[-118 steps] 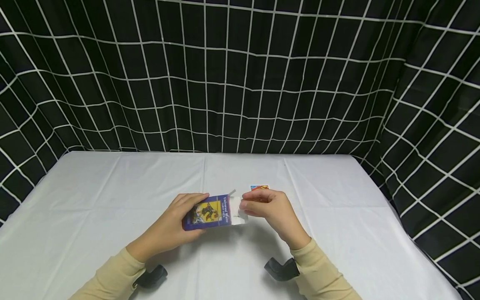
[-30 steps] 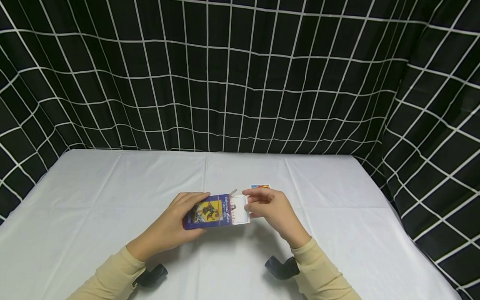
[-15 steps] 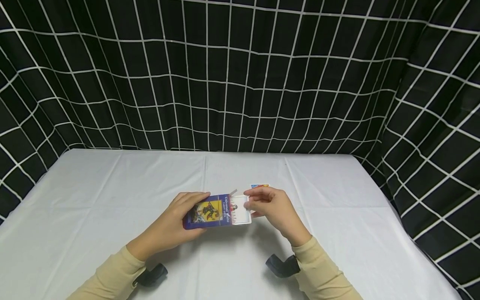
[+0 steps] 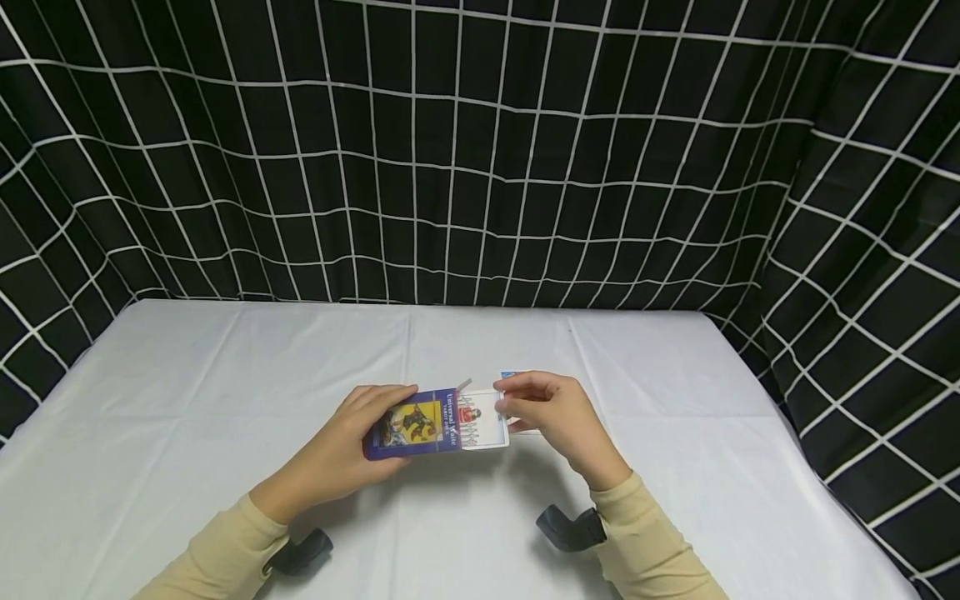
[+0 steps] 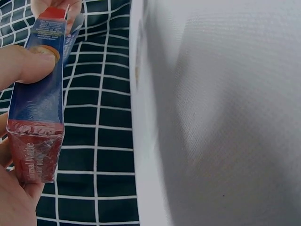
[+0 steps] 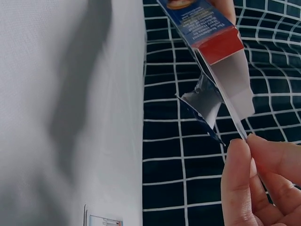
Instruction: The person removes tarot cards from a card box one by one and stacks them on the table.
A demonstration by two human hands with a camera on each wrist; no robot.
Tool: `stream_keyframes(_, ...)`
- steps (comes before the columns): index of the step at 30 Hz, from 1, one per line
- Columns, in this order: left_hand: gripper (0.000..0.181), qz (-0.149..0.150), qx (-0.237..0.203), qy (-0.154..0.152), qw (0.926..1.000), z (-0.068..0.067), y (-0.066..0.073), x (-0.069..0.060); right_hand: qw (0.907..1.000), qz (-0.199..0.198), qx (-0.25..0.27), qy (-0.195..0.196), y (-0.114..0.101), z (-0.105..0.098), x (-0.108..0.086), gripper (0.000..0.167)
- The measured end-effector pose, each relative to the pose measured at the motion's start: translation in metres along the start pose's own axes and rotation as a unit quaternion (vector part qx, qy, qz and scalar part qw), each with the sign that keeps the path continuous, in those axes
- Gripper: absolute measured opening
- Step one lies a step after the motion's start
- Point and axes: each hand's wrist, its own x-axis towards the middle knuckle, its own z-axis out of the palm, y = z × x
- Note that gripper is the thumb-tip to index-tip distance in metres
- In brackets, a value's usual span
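My left hand (image 4: pixel 363 437) grips a purple tarot card box (image 4: pixel 412 425) by its closed end, thumb along one edge and fingers along the other. Out of the box's open right end sticks a white-bordered tarot card (image 4: pixel 480 423) with a red figure on it. Thumb and fingertips of my right hand (image 4: pixel 551 412) pinch the card's outer edge; in the right wrist view this edge looks thin. The opened flap (image 6: pixel 202 106) stands away from the box there. Partly hidden behind my right hand, another card (image 4: pixel 512 374) lies on the table.
A white cloth (image 4: pixel 247 375) with fold creases covers the table. Black curtains (image 4: pixel 450 150) with a white grid stand behind and at both sides. Dark curved wrist pieces (image 4: pixel 572 529) hang below both sleeves.
The tarot card has slid farther out of the box, showing more of its picture. My right hand has shifted slightly right with it. My left hand and the box stay nearly in place.
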Motion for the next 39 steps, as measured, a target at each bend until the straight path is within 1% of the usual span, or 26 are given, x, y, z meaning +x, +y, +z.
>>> stream_keyframes(5,0.078,-0.001,0.003,0.002,1.0,0.001,0.0,0.0,1.0,0.004,-0.002,0.002,-0.001,-0.003,0.0,0.031)
stream_keyframes(13,0.078,0.001,0.005,0.003,1.0,-0.001,0.0,-0.001,1.0,-0.001,-0.006,-0.008,-0.001,-0.008,0.001,0.031)
stream_keyframes(21,0.077,0.0,0.003,0.003,1.0,-0.001,0.001,-0.001,0.9998,0.0,-0.009,-0.018,0.0,-0.01,0.001,0.034)
stream_keyframes(33,0.077,0.003,0.003,0.006,1.0,-0.001,0.0,-0.001,0.9998,0.0,-0.017,-0.012,-0.002,-0.011,0.0,0.033)
stream_keyframes(39,0.078,0.006,0.002,0.008,0.9999,-0.001,0.0,-0.001,0.9998,-0.005,-0.015,-0.015,-0.002,-0.015,0.0,0.032)
